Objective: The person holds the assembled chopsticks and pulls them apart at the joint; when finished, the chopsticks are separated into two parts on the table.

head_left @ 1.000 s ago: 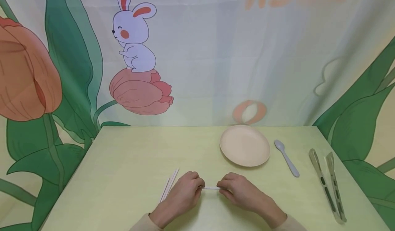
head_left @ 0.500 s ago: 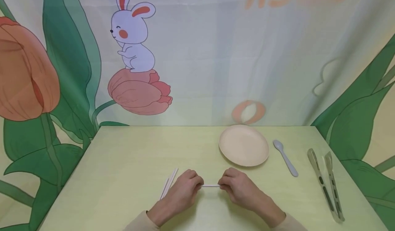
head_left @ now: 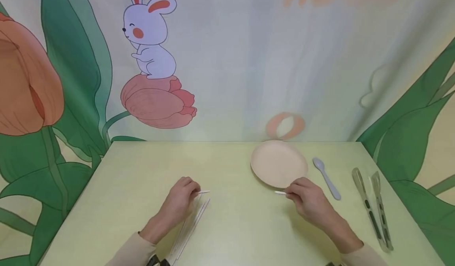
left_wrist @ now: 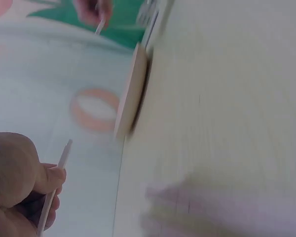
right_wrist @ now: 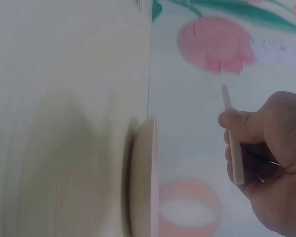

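Note:
My left hand pinches a short white stick piece between thumb and fingers, above the table left of the middle. In the left wrist view this piece is a slim rod with a narrower tip. Well apart, my right hand grips another short white stick piece near the plate's front edge; the right wrist view shows this piece slanting past the thumb. Under the left hand and forearm lie several long, thin white sticks, partly hidden.
A round beige plate stands at the back right of the table. To its right lies a grey spoon, then a pair of tongs near the right edge. A printed curtain hangs behind.
One second ago both hands held one white stick between them, close together. Now it is in two pieces, the hands having moved up and apart, left and right.

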Motion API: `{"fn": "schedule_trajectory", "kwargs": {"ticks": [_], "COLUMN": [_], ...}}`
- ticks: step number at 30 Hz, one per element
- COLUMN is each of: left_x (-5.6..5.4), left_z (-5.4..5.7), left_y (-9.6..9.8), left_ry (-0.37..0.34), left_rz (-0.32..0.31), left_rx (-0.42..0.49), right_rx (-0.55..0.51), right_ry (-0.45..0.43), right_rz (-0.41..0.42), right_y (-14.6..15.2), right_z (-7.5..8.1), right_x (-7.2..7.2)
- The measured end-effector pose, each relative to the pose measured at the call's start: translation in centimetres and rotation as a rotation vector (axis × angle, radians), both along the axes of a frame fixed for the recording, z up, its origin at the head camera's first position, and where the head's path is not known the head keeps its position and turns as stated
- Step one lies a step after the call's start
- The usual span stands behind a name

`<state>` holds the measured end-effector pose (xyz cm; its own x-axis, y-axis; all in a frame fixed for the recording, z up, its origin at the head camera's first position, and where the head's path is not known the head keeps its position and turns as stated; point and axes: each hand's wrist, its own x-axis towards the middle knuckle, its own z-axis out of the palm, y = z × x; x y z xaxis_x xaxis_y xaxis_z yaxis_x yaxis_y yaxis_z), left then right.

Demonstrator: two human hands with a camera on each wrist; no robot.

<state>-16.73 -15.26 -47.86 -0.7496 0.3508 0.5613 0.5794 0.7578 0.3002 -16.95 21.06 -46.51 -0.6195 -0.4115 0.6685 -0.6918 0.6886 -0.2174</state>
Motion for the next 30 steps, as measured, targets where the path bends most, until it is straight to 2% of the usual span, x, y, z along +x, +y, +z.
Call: {"fn": "schedule_trajectory", "kwargs": {"ticks": [2, 4, 9, 15, 24, 30], "left_x": [-0.1, -0.2, 0.0, 0.0, -0.6, -0.7], "left_z": [0.2, 0.3, 0.4, 0.7, 0.2, 0.1], "left_y": [0.2, 0.8, 1.5, 1.8, 2.1, 2.3], "left_ry": [-0.017, -0.031, -0.066, -0.120, -0.082, -0.119], "left_rz": [-0.063, -0.096, -0.060, -0.064, -0.095, -0.117], "left_rx": [-0.010, -0.015, -0.006, -0.011, -0.042, -0.064], "right_rx": [0.049, 0.078, 0.070, 0.042, 0.020, 0.032], "right_ry": [-0.035, -0.061, -0.096, -0.160, -0.187, -0.234], "right_rz": [0.073, 0.115, 0.094, 0.125, 0.165, 0.180], "right_y": [-0.3, -0.6, -0.8, -0.8, -1.3, -1.7], "right_z": [0.4, 0.5, 0.4, 0.2, 0.1, 0.2], "right_x": [0.0, -0.1, 0.1, 0.3, 0.6, 0.9]}}
